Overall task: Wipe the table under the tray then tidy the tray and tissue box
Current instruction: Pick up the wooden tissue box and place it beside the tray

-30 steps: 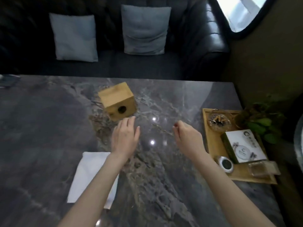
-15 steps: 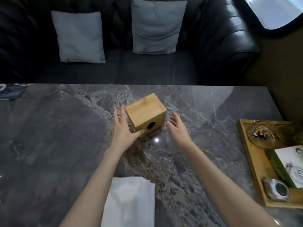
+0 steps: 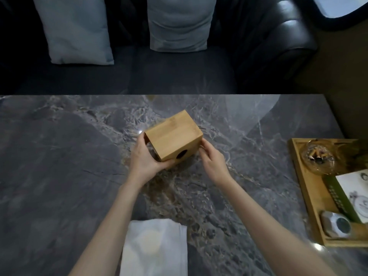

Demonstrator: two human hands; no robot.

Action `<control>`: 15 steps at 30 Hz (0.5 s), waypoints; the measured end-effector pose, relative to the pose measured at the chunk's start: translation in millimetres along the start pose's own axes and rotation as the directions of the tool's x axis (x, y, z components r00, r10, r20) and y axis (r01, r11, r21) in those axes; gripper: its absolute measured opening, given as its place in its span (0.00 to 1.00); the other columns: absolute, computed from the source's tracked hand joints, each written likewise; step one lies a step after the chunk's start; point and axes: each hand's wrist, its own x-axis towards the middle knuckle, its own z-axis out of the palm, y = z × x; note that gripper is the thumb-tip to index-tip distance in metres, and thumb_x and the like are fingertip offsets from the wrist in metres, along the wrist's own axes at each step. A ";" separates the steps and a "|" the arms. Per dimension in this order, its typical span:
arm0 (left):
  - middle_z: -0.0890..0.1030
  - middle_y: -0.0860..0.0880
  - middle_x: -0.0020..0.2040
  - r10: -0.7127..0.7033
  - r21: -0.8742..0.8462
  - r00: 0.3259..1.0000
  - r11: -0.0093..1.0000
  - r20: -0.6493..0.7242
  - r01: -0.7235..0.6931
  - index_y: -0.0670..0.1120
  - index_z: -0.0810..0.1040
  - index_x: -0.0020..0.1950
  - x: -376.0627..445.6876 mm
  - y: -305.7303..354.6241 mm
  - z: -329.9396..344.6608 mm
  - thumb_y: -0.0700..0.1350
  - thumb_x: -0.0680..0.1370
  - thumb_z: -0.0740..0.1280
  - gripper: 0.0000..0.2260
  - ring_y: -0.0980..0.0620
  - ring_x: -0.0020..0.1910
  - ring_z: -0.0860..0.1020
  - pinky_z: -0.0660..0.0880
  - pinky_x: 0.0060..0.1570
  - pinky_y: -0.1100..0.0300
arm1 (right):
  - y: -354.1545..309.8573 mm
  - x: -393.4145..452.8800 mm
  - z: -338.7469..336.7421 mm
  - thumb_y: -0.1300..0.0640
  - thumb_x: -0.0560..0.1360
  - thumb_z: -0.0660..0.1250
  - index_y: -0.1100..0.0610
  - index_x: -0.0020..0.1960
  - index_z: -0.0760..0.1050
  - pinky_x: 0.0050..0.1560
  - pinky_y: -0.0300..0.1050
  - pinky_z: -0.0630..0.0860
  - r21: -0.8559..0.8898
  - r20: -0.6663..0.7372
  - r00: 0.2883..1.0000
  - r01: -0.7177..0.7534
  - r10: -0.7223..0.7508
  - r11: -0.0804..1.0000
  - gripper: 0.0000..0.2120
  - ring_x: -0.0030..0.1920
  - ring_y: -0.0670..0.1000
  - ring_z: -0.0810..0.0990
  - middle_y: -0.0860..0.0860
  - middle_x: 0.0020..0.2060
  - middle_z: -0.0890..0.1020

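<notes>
cloth: white cloth (image 3: 155,248) lies flat on the table's near edge, between the two forearms, touched by neither hand.
table: dark marble table (image 3: 59,176); the middle is bare apart from the box.
left hand: left hand (image 3: 144,158) wraps the box's left side, fingers up along the left face, thumb across the near lower corner. a second ago it hovered short of the box; now it is closed on it.
right hand: right hand (image 3: 212,158) pinches the box's right near corner with its fingertips. half a second ago it was apart from the box, fingers loose.
tissue box: wooden tissue box (image 3: 174,139) sits mid-table, tilted, round hole in its near face; cannot tell if its base has left the surface. well apart from the tray.
tray: wooden tray (image 3: 304,188) at the right edge, holding an ashtray (image 3: 319,157), a white-and-green packet (image 3: 352,194) and a small round silver object (image 3: 336,227).
beyond: dark sofa with two grey cushions (image 3: 179,22).
change: both hands went from reaching to gripping.
meaning: tidying seems under way; the box likely needs carrying right, toward the tray. whether wiping is finished cannot be told.
risk: smooth wood, fingertip hold on the right; it may slip.
</notes>
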 end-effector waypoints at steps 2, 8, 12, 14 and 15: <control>0.71 0.45 0.66 0.003 -0.013 1.000 1.000 -0.003 -0.003 0.45 0.59 0.69 -8.8 5.3 3.3 0.49 0.56 0.80 0.47 0.46 0.66 0.69 0.67 0.60 0.54 | 0.2 -8.8 -4.8 0.62 0.79 0.55 0.56 0.69 0.65 0.47 0.16 0.63 0.009 -0.025 1.000 -0.012 0.012 1.000 0.18 0.59 0.41 0.68 0.41 0.57 0.70; 0.73 0.47 0.64 0.035 -0.074 0.999 0.997 0.041 -0.032 0.46 0.61 0.67 -49.0 33.0 21.6 0.51 0.55 0.81 0.46 0.49 0.62 0.72 0.68 0.55 0.59 | 3.5 -51.9 -38.1 0.61 0.79 0.57 0.54 0.66 0.70 0.50 0.27 0.70 0.011 -0.122 0.992 -0.014 0.015 1.000 0.16 0.54 0.43 0.74 0.43 0.53 0.75; 0.74 0.53 0.59 0.051 -0.130 0.993 0.991 0.110 -0.036 0.49 0.62 0.66 -79.9 57.3 41.8 0.58 0.51 0.79 0.48 0.51 0.60 0.73 0.71 0.54 0.56 | 8.2 -90.5 -73.4 0.62 0.78 0.58 0.55 0.63 0.73 0.44 0.21 0.70 -0.007 -0.193 0.981 0.005 -0.006 1.000 0.15 0.49 0.42 0.76 0.43 0.50 0.78; 0.73 0.53 0.59 0.052 -0.130 0.988 0.991 0.146 -0.033 0.50 0.61 0.67 -96.1 70.1 53.7 0.58 0.52 0.79 0.48 0.51 0.60 0.73 0.72 0.54 0.55 | 12.1 -110.3 -94.7 0.62 0.77 0.60 0.55 0.60 0.75 0.43 0.24 0.71 -0.039 -0.224 0.974 0.009 -0.018 0.999 0.13 0.48 0.43 0.77 0.44 0.48 0.79; 0.74 0.52 0.61 0.057 -0.125 0.985 0.991 0.160 -0.037 0.50 0.61 0.67 -104.8 77.1 60.0 0.56 0.53 0.80 0.48 0.51 0.61 0.73 0.72 0.55 0.56 | 14.0 -120.6 -105.0 0.61 0.77 0.61 0.55 0.59 0.76 0.45 0.28 0.73 -0.050 -0.241 0.970 0.009 -0.021 0.999 0.12 0.47 0.43 0.78 0.44 0.47 0.79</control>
